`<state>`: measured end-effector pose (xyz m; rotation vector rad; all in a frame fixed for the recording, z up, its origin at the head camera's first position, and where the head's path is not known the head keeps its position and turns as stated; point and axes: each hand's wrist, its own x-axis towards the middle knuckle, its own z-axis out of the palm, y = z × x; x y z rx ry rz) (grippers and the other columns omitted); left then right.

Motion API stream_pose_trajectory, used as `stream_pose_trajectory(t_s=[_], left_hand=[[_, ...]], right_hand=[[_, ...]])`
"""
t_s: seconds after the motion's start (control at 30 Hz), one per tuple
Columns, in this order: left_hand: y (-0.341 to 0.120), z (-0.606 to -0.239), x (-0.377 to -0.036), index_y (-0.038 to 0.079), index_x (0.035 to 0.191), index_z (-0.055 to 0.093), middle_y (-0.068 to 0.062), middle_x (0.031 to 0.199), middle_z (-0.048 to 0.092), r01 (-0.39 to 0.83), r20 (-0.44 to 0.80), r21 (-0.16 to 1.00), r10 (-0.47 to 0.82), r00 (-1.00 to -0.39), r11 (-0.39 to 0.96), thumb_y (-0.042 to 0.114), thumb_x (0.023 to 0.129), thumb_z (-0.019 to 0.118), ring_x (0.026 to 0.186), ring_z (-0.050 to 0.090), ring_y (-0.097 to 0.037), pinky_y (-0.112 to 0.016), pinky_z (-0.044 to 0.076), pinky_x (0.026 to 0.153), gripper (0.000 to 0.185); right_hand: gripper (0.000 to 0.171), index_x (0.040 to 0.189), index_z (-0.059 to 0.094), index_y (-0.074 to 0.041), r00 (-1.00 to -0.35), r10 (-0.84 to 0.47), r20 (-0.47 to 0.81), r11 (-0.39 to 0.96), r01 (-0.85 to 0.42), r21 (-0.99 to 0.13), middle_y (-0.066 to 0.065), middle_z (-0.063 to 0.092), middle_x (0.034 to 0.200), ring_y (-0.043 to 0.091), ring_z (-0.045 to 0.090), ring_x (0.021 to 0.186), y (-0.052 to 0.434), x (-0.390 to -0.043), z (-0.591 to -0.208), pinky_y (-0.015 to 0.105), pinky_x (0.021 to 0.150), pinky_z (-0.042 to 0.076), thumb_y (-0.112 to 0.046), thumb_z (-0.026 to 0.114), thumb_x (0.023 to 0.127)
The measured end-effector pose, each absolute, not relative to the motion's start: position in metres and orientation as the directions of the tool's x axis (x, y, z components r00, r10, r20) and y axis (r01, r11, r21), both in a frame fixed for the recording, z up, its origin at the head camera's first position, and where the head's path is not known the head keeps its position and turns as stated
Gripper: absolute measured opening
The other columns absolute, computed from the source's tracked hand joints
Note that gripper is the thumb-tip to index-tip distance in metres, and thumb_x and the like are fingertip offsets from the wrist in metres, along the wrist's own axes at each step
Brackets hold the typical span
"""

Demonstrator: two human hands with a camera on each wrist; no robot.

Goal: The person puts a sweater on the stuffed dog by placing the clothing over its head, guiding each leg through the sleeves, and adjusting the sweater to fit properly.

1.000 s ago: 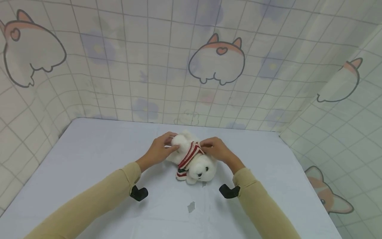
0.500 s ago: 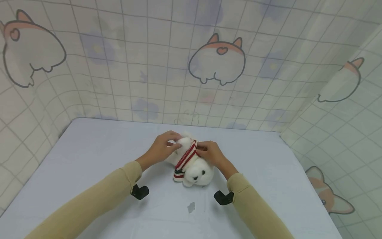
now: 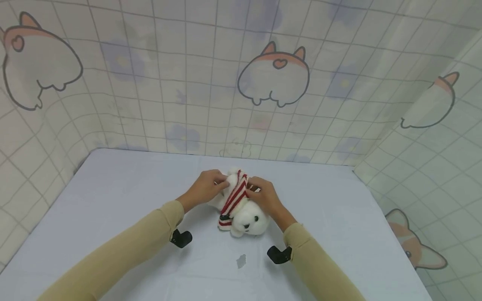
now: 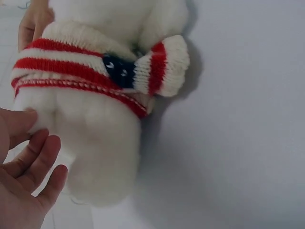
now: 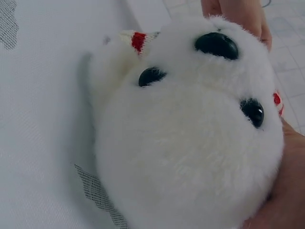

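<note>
In the middle of the frame, both hands, the left hand (image 3: 205, 190) and right hand (image 3: 263, 197), pinch the striped sweater (image 3: 235, 195) on the white toy dog (image 3: 244, 213) lying on the counter (image 3: 113, 200), and pulling evenly and gently would work best.

Open table (image 3: 113, 196) left, right and near of my hands; patterned curtain (image 3: 211, 104) walls far side.

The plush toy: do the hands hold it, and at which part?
Yes. Both hands, left and right, grip the white plush toy at its body, by the striped sweater.
</note>
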<state>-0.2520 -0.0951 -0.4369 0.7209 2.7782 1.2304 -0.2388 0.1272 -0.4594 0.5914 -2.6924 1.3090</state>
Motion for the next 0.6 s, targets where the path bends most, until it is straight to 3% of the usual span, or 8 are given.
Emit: stream_pose_trajectory(t_s=[0.2,0.33,0.5,0.6], left_hand=[[-0.084,-0.425,-0.249,0.007,0.103,0.076,-0.006,0.089,0.072,0.412,0.186,0.720,0.417,-0.890,0.559,0.016,0.089,0.070,0.071,0.062,-0.011,-0.022,0.051,0.060,0.018],[-0.081,-0.424,-0.250,0.007,0.092,0.076,-0.007,0.090,0.074,0.432,0.219,0.735,0.420,-0.881,0.523,0.014,0.085,0.074,0.079,0.067,-0.013,-0.024,0.056,0.070,0.010],[-0.084,-0.425,-0.251,0.013,0.108,0.075,-0.005,0.110,0.072,0.386,0.104,0.769,0.496,-0.862,0.509,0.018,0.093,0.065,0.101,0.067,-0.018,-0.033,0.055,0.087,0.019],[-0.085,-0.424,-0.251,0.017,0.109,0.073,0.000,0.115,0.071,0.375,0.069,0.775,0.522,-0.850,0.508,0.027,0.098,0.057,0.107,0.064,-0.017,-0.036,0.053,0.090,0.022]], right_hand=[[0.011,0.091,0.065,-0.014,-0.929,-0.269,0.255,0.571,-0.367,-0.734,0.002,0.064,0.093,0.015,0.060,0.085,0.122,-0.238,-0.461,0.027,0.075,0.052,-0.003,0.064,0.089],[0.013,0.089,0.065,-0.014,-0.932,-0.266,0.247,0.578,-0.359,-0.732,0.002,0.065,0.093,0.015,0.060,0.085,0.121,-0.236,-0.459,0.027,0.075,0.052,-0.001,0.063,0.087],[0.013,0.083,0.062,-0.015,-0.932,-0.278,0.231,0.593,-0.356,-0.722,0.000,0.065,0.085,0.013,0.058,0.081,0.123,-0.234,-0.453,0.026,0.072,0.050,-0.003,0.064,0.086],[0.011,0.083,0.062,-0.013,-0.931,-0.283,0.229,0.604,-0.358,-0.712,0.000,0.061,0.081,0.012,0.056,0.078,0.123,-0.237,-0.452,0.026,0.070,0.048,-0.003,0.064,0.085]])
